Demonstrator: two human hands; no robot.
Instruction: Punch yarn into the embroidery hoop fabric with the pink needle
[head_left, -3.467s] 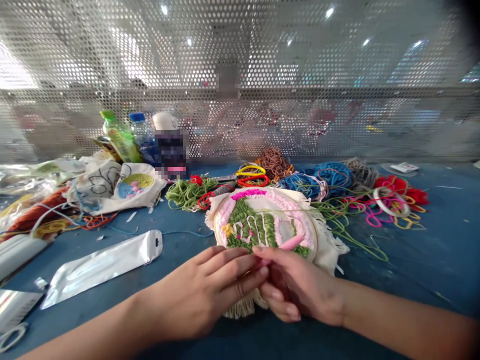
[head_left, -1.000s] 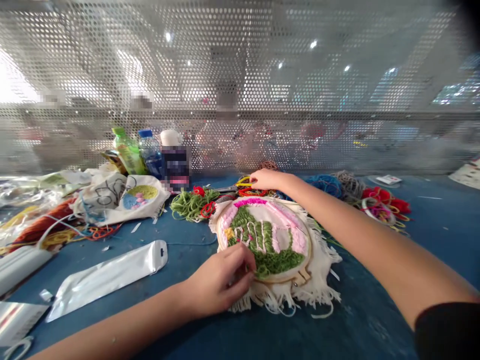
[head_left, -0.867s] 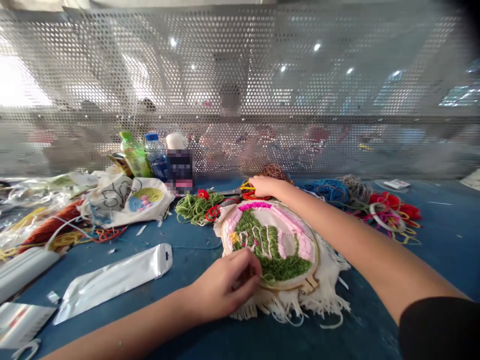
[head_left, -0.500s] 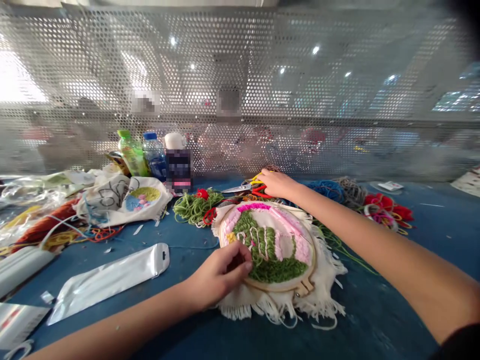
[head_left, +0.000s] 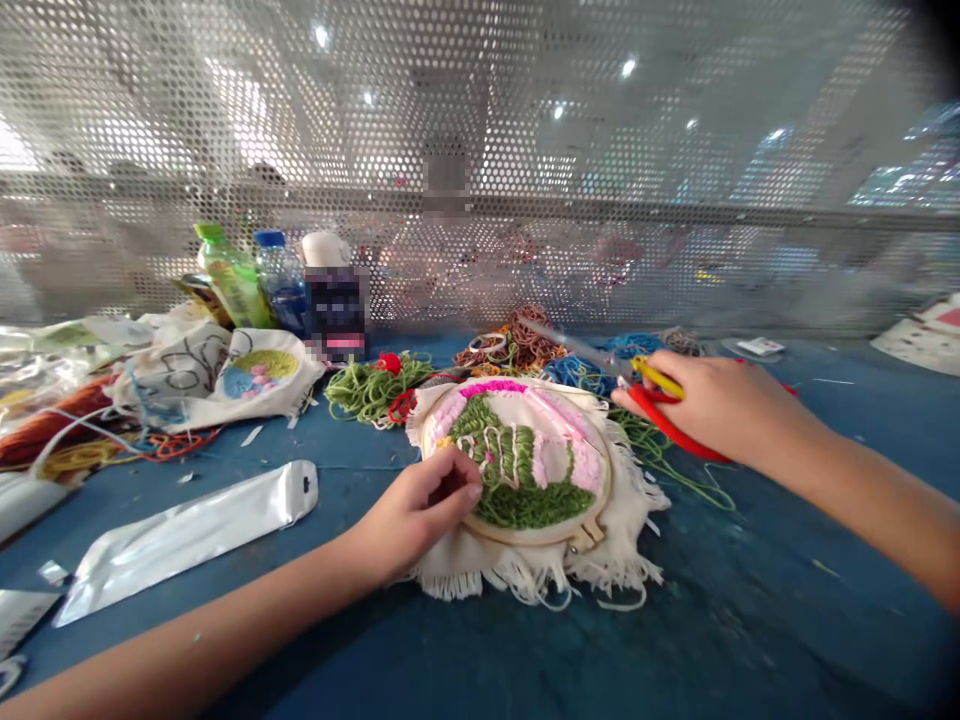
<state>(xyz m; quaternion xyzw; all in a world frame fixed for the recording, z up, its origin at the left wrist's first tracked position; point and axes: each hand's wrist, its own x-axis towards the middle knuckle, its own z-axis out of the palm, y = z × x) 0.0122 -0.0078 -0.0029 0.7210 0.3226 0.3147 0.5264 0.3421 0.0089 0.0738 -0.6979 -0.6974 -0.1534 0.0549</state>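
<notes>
My right hand [head_left: 724,400] is closed round the red and yellow handles of a pair of scissors [head_left: 658,378], right of the embroidery hoop. The blades point up and left and are blurred. A round wooden embroidery hoop [head_left: 609,490] lies on the table, stretching a white fabric [head_left: 630,540] with frayed edges. Green, pink and magenta yarn stitching [head_left: 536,505] covers much of the fabric inside it. My left hand [head_left: 412,515] rests over the hoop's lower left edge, thumb and fingers pinched together. Whatever lies between those fingertips is hidden.
Yarn bundles in green [head_left: 375,388], brown [head_left: 534,338] and blue [head_left: 577,375] lie behind the hoop. On the left are a silver pouch [head_left: 187,540], another embroidered cloth [head_left: 255,375] and drink bottles [head_left: 281,285]. A perforated metal screen [head_left: 525,230] borders the table's back.
My right hand has lifted the scissors from the yarn pile behind the hoop and brought them right and nearer. My left hand stays pinched at the hoop. The view has shifted slightly.
</notes>
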